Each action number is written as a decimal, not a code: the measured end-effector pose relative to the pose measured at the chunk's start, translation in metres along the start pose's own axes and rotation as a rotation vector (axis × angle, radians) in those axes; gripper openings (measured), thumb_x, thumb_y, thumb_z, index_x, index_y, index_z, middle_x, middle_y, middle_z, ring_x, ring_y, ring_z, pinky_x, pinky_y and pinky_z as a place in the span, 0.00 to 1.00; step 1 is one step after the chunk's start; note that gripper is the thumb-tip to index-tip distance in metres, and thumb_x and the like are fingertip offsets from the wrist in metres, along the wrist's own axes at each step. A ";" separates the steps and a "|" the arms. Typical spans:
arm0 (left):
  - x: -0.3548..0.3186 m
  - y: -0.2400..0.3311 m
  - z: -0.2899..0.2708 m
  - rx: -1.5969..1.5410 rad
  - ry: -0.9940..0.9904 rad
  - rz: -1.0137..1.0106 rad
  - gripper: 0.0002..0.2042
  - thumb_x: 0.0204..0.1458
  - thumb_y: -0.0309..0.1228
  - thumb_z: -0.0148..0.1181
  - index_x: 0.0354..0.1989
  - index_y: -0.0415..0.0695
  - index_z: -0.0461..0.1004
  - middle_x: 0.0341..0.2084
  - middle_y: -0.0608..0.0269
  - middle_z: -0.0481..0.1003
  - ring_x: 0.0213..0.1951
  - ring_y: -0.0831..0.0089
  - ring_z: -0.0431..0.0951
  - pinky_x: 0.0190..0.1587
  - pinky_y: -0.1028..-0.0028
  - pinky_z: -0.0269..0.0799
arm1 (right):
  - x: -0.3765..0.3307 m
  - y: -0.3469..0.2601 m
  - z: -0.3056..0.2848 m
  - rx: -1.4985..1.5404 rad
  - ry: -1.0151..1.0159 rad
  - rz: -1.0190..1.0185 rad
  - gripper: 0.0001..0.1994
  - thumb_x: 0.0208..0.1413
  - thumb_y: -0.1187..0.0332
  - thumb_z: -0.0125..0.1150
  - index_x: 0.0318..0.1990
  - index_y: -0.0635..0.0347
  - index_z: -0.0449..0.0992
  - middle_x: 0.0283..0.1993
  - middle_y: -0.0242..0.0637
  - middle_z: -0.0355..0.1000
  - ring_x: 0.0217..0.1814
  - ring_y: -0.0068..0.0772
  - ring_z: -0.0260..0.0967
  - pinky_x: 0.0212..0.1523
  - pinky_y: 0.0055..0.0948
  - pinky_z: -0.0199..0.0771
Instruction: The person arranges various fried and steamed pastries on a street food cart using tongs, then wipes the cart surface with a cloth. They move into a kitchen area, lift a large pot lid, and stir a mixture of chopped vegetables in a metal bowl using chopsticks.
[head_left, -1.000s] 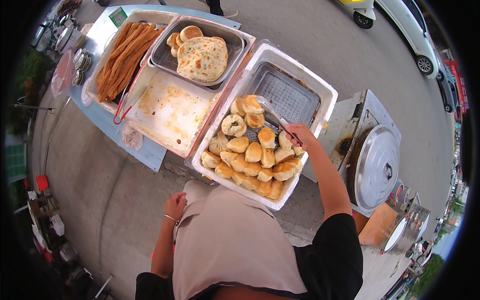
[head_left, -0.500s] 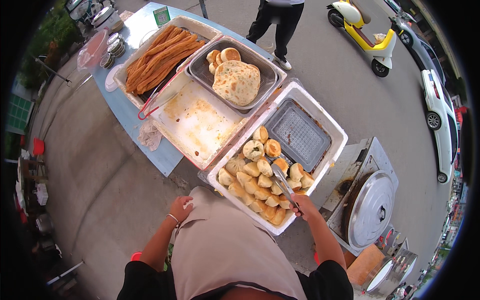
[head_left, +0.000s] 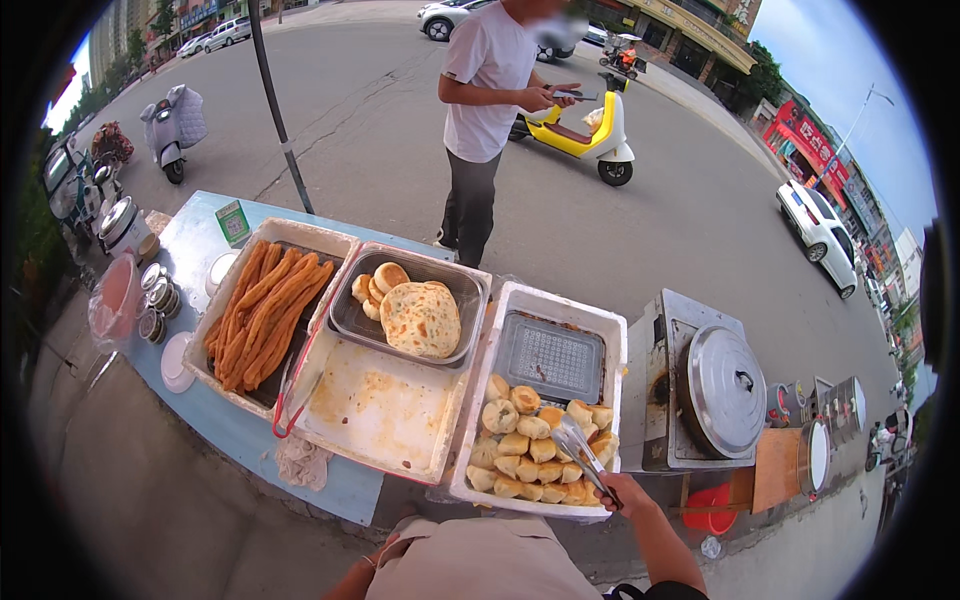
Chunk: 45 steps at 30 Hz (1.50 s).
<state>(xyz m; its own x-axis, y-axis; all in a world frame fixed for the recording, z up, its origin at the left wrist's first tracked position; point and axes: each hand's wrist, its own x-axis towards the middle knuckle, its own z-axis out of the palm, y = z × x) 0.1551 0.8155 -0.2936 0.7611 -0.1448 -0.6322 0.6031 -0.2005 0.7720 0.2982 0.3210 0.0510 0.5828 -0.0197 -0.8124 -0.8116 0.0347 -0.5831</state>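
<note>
While the right hand (head_left: 624,494) has its fingers closed round metal tongs (head_left: 573,438) over browned buns (head_left: 543,450), the left hand (head_left: 393,547) is beside the apron (head_left: 490,560), its fingers too hidden to tell.

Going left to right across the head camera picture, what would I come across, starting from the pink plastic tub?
Pink plastic tub, fried dough sticks, speckled flatbread, browned buns, right hand holding tongs, large round metal lid.
</note>
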 end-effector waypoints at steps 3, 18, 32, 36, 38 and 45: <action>-0.028 0.061 -0.029 -0.021 -0.116 0.097 0.24 0.58 0.39 0.46 0.60 0.41 0.56 0.55 0.58 0.63 0.55 0.66 0.63 0.54 0.68 0.63 | -0.001 0.021 0.014 0.042 0.046 -0.070 0.14 0.60 0.58 0.49 0.42 0.60 0.70 0.23 0.30 0.67 0.17 0.17 0.59 0.14 0.18 0.57; -0.035 0.169 0.011 -0.318 -0.430 0.186 0.24 0.57 0.34 0.49 0.60 0.41 0.57 0.54 0.57 0.65 0.54 0.68 0.65 0.55 0.70 0.62 | 0.092 -0.038 -0.046 -0.607 0.333 -0.425 0.16 0.56 0.57 0.51 0.26 0.60 0.73 0.19 0.31 0.69 0.19 0.20 0.64 0.17 0.23 0.62; -0.118 0.136 0.077 0.096 0.025 0.051 0.23 0.54 0.30 0.52 0.59 0.41 0.60 0.53 0.56 0.67 0.52 0.69 0.68 0.55 0.71 0.63 | 0.207 -0.142 -0.077 -0.870 -0.140 -0.195 0.15 0.52 0.57 0.54 0.22 0.58 0.74 0.15 0.26 0.66 0.14 0.15 0.57 0.13 0.21 0.55; -0.135 0.132 0.093 0.091 0.124 -0.049 0.22 0.54 0.29 0.52 0.58 0.41 0.61 0.50 0.56 0.70 0.51 0.69 0.70 0.54 0.71 0.64 | 0.218 -0.151 -0.087 -1.211 -0.031 -0.627 0.15 0.49 0.54 0.56 0.36 0.55 0.77 0.30 0.36 0.73 0.29 0.35 0.69 0.31 0.32 0.69; -0.139 0.136 0.104 -0.067 0.154 -0.091 0.21 0.54 0.29 0.52 0.57 0.41 0.62 0.50 0.56 0.70 0.50 0.70 0.70 0.54 0.71 0.64 | 0.205 -0.153 -0.087 -1.315 -0.053 -0.677 0.21 0.49 0.52 0.57 0.48 0.51 0.73 0.44 0.42 0.71 0.45 0.47 0.69 0.44 0.41 0.69; -0.135 0.188 0.129 -0.168 0.158 -0.097 0.20 0.55 0.29 0.52 0.57 0.40 0.63 0.49 0.58 0.71 0.50 0.73 0.70 0.53 0.72 0.65 | 0.192 -0.132 -0.056 -1.423 0.042 -1.129 0.17 0.45 0.63 0.62 0.44 0.50 0.74 0.30 0.34 0.70 0.33 0.38 0.70 0.29 0.36 0.70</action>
<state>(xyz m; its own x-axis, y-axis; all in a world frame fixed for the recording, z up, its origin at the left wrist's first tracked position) 0.1346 0.6720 -0.0713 0.7176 0.0231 -0.6961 0.6964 -0.0398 0.7165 0.5150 0.2566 -0.0279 0.8333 0.5501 -0.0549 0.5041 -0.7968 -0.3331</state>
